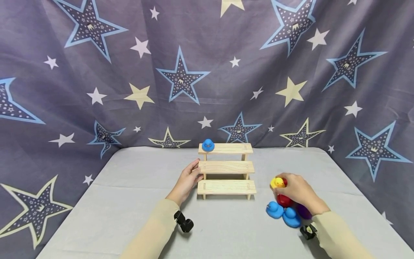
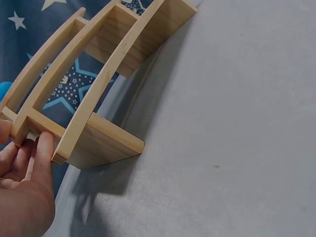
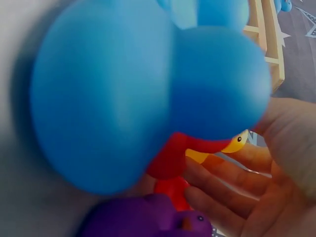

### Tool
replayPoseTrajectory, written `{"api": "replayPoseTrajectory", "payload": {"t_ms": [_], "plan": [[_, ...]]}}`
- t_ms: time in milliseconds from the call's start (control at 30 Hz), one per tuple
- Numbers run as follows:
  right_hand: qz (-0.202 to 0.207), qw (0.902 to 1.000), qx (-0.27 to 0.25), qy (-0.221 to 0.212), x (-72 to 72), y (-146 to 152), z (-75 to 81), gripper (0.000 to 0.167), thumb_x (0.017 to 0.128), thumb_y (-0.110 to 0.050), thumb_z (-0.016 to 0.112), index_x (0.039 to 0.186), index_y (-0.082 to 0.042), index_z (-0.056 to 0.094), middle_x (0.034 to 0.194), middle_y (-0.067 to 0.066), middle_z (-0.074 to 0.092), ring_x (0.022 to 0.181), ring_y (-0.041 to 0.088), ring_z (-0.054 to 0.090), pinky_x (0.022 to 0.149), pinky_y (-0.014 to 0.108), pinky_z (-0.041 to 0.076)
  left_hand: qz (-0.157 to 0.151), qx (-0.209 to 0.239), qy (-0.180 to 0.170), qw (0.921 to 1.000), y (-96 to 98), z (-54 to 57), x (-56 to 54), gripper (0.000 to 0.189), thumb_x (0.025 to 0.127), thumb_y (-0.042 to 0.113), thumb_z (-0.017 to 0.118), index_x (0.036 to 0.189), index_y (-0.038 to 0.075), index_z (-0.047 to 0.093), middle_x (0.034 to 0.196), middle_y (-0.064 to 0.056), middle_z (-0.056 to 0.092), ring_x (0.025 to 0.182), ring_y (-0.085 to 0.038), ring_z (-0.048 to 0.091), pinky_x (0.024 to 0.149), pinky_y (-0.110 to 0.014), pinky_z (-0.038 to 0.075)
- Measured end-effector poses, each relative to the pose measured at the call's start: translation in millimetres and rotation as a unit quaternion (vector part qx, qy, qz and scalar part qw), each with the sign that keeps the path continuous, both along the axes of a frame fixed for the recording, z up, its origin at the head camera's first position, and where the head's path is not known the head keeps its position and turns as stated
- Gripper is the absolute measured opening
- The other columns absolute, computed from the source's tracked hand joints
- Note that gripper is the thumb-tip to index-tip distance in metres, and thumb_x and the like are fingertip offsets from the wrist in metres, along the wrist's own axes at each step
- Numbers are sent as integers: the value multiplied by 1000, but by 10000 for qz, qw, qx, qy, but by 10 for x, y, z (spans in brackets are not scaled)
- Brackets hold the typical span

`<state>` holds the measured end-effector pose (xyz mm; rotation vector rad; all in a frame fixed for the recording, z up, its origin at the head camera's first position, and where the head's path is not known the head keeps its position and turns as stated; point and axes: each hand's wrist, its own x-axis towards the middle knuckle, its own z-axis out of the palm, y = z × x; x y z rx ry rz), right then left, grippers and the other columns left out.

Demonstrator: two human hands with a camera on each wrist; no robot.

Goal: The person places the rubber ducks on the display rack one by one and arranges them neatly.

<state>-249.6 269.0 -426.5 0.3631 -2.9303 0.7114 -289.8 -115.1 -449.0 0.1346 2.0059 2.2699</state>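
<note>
A three-step wooden stand (image 1: 226, 166) stands on the grey-covered table, with a blue rubber duck (image 1: 208, 145) on the left end of its top step. My left hand (image 1: 187, 181) grips the stand's left side at the middle step; the left wrist view shows its fingers (image 2: 43, 155) against the wood. To the right of the stand, my right hand (image 1: 298, 190) pinches a yellow rubber duck (image 1: 278, 182) between thumb and fingers. Just under and beside that hand are red ducks (image 1: 284, 200), partly hidden. Two blue ducks (image 1: 275, 209) sit nearer to me, by a purple duck (image 1: 304, 211).
A star-patterned cloth (image 1: 207, 72) hangs behind the table (image 1: 129, 201) and at its sides. Each wrist carries a black camera mount (image 1: 184, 221). In the right wrist view a blue duck (image 3: 98, 98) fills much of the picture and hides part of the hand.
</note>
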Motion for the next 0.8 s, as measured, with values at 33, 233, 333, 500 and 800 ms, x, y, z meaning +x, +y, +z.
{"api": "replayPoseTrajectory", "payload": {"t_ms": [33, 233, 333, 500, 800], "plan": [[21, 10000, -6, 43, 5, 3, 10, 47, 79, -24, 83, 115, 2, 69, 101, 14, 70, 85, 28, 62, 77, 51, 58, -5, -1, 5, 10000, -1, -2, 0, 52, 108, 10, 41, 157, 1, 26, 154, -23, 32, 139, -38, 39, 113, -41, 42], [76, 9996, -34, 255, 19, 9, 81, 46, 78, -23, 83, 115, 2, 69, 100, 14, 71, 85, 28, 63, 77, 51, 58, 17, -41, -30, 10000, -6, -13, -7, 53, 108, 11, 42, 157, 3, 27, 155, -21, 33, 139, -36, 40, 112, -39, 44], [76, 9995, -63, 305, 21, 8, 122, 47, 78, -22, 83, 116, 3, 69, 100, 14, 70, 84, 28, 62, 75, 50, 58, 13, -64, -51, 10000, -3, -14, -3, 53, 107, 11, 43, 157, 3, 27, 154, -21, 34, 138, -36, 41, 111, -38, 44], [135, 9988, -179, 442, 14, -16, 212, 47, 80, -19, 81, 119, 3, 68, 101, 15, 70, 80, 24, 61, 70, 41, 56, 5, -50, -60, 10000, -3, -23, -5, 53, 108, 11, 42, 157, 3, 27, 155, -21, 33, 139, -36, 41, 112, -39, 44], [260, 9966, -326, 714, -15, -119, 394, 45, 83, -18, 82, 119, 3, 68, 106, 19, 70, 81, 28, 68, 66, 39, 61, -37, -15, -44, 10000, -11, -27, -13, 53, 108, 11, 42, 157, 3, 26, 155, -21, 32, 139, -36, 39, 113, -40, 42]]}}
